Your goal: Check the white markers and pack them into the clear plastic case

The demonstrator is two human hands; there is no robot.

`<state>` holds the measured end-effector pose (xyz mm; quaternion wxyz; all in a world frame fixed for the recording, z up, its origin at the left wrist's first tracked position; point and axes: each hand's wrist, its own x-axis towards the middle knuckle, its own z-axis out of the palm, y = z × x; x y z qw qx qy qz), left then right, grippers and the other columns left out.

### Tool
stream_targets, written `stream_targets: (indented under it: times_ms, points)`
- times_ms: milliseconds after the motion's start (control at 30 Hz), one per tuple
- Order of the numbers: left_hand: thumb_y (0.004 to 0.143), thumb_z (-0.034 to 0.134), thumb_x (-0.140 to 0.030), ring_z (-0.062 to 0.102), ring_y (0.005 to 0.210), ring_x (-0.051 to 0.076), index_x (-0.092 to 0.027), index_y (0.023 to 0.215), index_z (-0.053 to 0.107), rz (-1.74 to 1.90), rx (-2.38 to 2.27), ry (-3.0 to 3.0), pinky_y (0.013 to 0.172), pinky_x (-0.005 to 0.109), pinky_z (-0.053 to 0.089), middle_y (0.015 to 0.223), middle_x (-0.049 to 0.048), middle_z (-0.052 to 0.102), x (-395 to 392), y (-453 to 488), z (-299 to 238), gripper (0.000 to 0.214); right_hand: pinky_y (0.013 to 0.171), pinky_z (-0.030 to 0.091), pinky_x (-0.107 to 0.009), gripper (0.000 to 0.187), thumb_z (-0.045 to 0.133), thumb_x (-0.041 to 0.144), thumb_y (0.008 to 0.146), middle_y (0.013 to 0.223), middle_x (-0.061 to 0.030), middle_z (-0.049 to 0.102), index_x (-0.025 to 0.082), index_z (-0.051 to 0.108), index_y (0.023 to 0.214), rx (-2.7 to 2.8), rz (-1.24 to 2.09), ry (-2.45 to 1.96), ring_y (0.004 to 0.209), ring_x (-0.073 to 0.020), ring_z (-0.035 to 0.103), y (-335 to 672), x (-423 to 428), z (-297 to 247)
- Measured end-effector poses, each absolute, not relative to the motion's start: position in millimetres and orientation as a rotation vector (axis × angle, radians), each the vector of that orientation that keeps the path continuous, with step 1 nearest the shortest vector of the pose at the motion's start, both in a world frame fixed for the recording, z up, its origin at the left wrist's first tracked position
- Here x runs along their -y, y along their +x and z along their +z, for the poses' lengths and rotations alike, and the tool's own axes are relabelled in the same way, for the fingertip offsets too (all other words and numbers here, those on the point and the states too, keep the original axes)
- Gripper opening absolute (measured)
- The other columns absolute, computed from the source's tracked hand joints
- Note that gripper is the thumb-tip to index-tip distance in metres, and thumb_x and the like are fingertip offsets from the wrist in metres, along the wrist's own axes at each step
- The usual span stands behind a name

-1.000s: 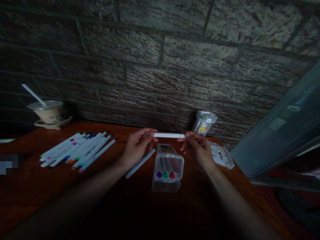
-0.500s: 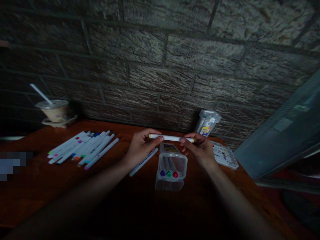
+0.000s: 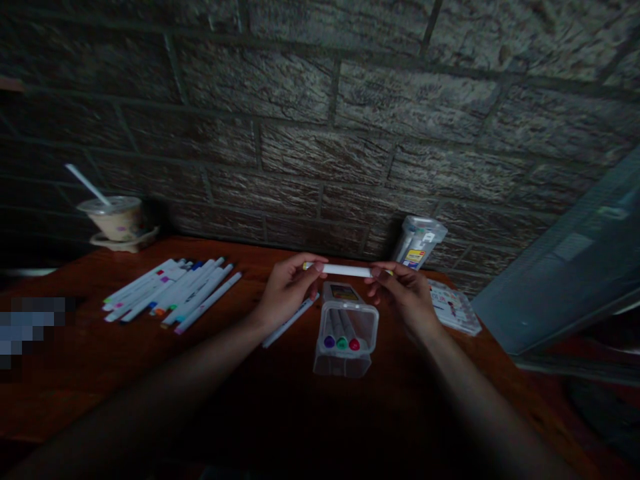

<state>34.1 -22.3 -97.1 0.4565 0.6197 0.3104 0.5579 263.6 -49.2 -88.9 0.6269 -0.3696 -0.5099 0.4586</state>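
Observation:
Both hands hold one white marker (image 3: 345, 270) level above the table, one hand at each end. My left hand (image 3: 287, 293) pinches its left end, and my right hand (image 3: 403, 297) pinches its right end. Just below them lies a clear plastic marker case (image 3: 346, 333) on its side, with three markers inside showing purple, green and red caps. Another white marker (image 3: 290, 322) lies on the table under my left hand.
Several white markers with coloured caps (image 3: 173, 300) lie in a row at the left. A drink cup with a straw (image 3: 116, 217) stands by the brick wall. A second clear marker case (image 3: 419, 243) leans on the wall; a printed card (image 3: 454, 308) lies beside it.
The hands keep their hold on the marker and have turned it slightly between the fingers. The view has drifted a little; nothing on the table has moved.

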Motion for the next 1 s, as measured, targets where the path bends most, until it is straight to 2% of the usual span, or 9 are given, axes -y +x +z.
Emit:
stream_targets:
  times_ms: [233,433,633,1000]
  points:
    - [0.087,0.077,-0.033,0.055,0.046,0.008,-0.017,0.096,0.075,1.347,-0.836,1.570,0.045,0.019,0.042,0.058,-0.0039,0.061,23.7,34.0,-97.4,0.019,0.044,0.051,-0.020,0.023,0.094,0.033,0.071,0.060,-0.0008,0.074,0.021,0.081,0.086,1.220,1.019,-0.915,0.049,-0.0113,0.064,262.2,46.9,-92.7]
    - [0.087,0.078,-0.032,0.055,0.047,0.008,-0.017,0.097,0.076,1.364,-0.813,1.553,0.046,0.019,0.042,0.059,-0.0032,0.063,23.4,34.8,-95.8,0.018,0.044,0.051,-0.020,0.023,0.094,0.035,0.070,0.065,-0.0014,0.076,0.022,0.082,0.085,1.190,1.022,-0.903,0.051,-0.0108,0.064,261.9,48.5,-89.6]
    - [0.085,0.077,-0.032,0.057,0.050,0.009,-0.017,0.099,0.077,1.375,-0.784,1.481,0.046,0.021,0.046,0.076,0.0029,0.073,22.2,35.9,-95.7,0.020,0.044,0.052,-0.020,0.020,0.092,0.035,0.073,0.072,-0.0025,0.078,0.023,0.083,0.086,1.178,1.052,-0.862,0.054,-0.0110,0.066,262.3,49.1,-88.5]
    - [0.085,0.077,-0.029,0.057,0.049,0.009,-0.015,0.097,0.074,1.394,-0.705,1.365,0.045,0.021,0.045,0.079,0.0049,0.076,21.4,35.3,-96.2,0.018,0.044,0.053,-0.019,0.021,0.091,0.034,0.075,0.075,-0.0027,0.080,0.021,0.081,0.088,1.159,1.061,-0.834,0.051,-0.0106,0.066,263.2,49.5,-87.6]
